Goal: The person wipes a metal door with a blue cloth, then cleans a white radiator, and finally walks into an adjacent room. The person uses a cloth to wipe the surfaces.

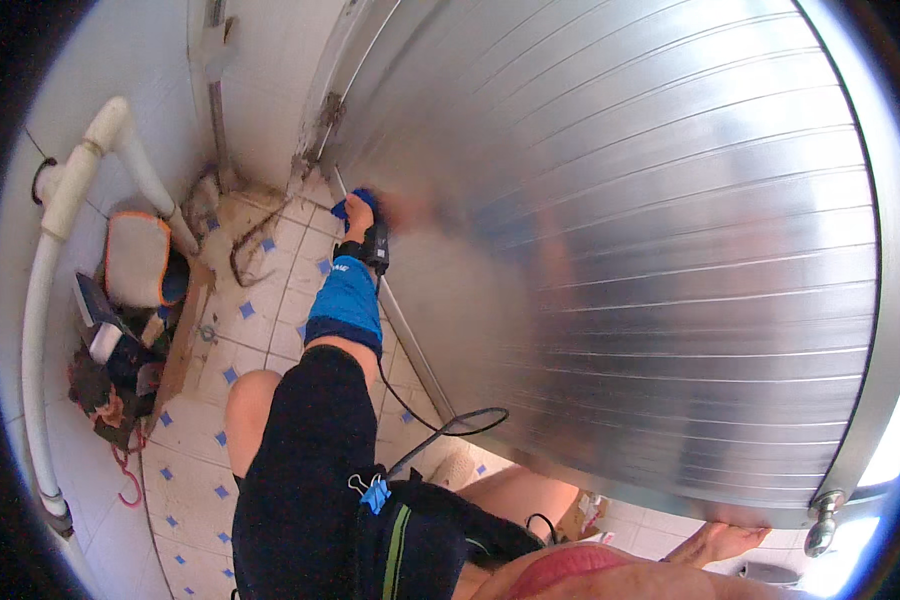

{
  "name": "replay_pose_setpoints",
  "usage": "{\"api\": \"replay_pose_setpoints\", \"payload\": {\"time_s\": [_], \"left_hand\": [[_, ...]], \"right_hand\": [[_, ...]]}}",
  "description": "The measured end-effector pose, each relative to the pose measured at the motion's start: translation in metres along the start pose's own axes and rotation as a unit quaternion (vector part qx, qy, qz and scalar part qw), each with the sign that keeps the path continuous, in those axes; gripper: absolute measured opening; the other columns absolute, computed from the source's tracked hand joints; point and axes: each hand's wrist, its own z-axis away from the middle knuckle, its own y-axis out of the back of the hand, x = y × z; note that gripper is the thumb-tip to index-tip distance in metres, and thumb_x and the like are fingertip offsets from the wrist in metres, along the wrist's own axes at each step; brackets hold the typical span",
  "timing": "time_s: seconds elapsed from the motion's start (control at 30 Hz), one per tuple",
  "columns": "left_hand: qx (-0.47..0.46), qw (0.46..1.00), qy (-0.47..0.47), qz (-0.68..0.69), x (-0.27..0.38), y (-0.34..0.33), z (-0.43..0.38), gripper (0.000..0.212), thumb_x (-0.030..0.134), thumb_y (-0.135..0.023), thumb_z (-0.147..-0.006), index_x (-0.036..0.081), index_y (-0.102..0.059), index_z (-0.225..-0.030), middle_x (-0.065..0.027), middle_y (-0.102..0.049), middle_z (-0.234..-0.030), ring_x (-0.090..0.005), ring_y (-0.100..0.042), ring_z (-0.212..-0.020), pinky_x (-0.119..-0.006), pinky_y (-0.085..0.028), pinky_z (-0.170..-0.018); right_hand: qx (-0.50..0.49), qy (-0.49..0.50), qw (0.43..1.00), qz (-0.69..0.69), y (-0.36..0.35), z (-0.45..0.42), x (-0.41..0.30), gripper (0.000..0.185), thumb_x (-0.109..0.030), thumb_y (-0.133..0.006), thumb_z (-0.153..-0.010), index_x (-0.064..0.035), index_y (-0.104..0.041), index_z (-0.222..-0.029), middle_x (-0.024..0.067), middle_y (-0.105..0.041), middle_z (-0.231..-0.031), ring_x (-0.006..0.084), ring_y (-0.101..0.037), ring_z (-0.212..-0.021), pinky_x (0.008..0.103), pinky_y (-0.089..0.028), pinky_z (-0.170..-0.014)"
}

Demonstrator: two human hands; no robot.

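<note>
My left hand [359, 215] holds a blue cloth [364, 199] against the lower part of a ribbed, shiny metal door [645, 262], near its bottom edge. A blue sleeve [345, 295] covers that forearm, and a black device [376, 244] with a cable is strapped at the wrist. At the lower right, my right hand [727, 538] grips the door's free side edge, its fingertips partly hidden. Close by, a metal knob [823, 525] sticks out from the door's corner. The door's surface reflects the left arm faintly.
White pipes [75, 187] run along the tiled wall at left. Beneath them stands a box [182, 337] with assorted items and an orange-edged pad [136, 259]. A pink hook [129, 487] lies near it. The cable [427, 439] loops beside my knee above the tiled floor [285, 300].
</note>
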Motion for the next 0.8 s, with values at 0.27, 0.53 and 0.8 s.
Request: {"api": "replay_pose_setpoints", "payload": {"time_s": [0.27,0.53,0.8], "left_hand": [[0.043,0.987,-0.12,-0.096,0.173,-0.056,0.013,0.06,0.039,-0.024,-0.102,-0.01,-0.049,-0.126,-0.0311,-0.05,-0.131,-0.0431,-0.047,-0.122,-0.046,-0.037,-0.102],[-0.022,0.892,-0.451,0.025,0.456,-0.131,0.231,0.053,0.035,-0.033,-0.1,-0.004,-0.046,-0.132,-0.0284,-0.049,-0.133,-0.0432,-0.042,-0.126,-0.048,-0.031,-0.107],[0.036,0.705,-0.698,0.123,0.644,-0.168,0.316,0.052,0.036,-0.037,-0.101,0.001,-0.041,-0.139,-0.0351,-0.04,-0.138,-0.0484,-0.038,-0.129,-0.048,-0.029,-0.11]], "right_hand": [[0.029,0.021,0.998,0.045,0.011,-0.011,-0.006,0.053,-0.044,-0.037,-0.099,-0.0061,-0.044,-0.136,0.0138,-0.041,-0.142,0.0321,-0.041,-0.129,0.0483,-0.032,-0.108],[-0.045,-0.027,0.997,-0.049,0.038,-0.045,-0.022,0.052,-0.045,-0.039,-0.1,-0.0047,-0.047,-0.13,0.0093,-0.048,-0.131,0.0263,-0.046,-0.119,0.0445,-0.036,-0.102],[-0.015,-0.044,0.996,-0.07,0.023,-0.037,-0.038,0.053,-0.047,-0.039,-0.1,-0.005,-0.045,-0.132,0.0084,-0.048,-0.132,0.0259,-0.045,-0.121,0.042,-0.035,-0.104]]}}
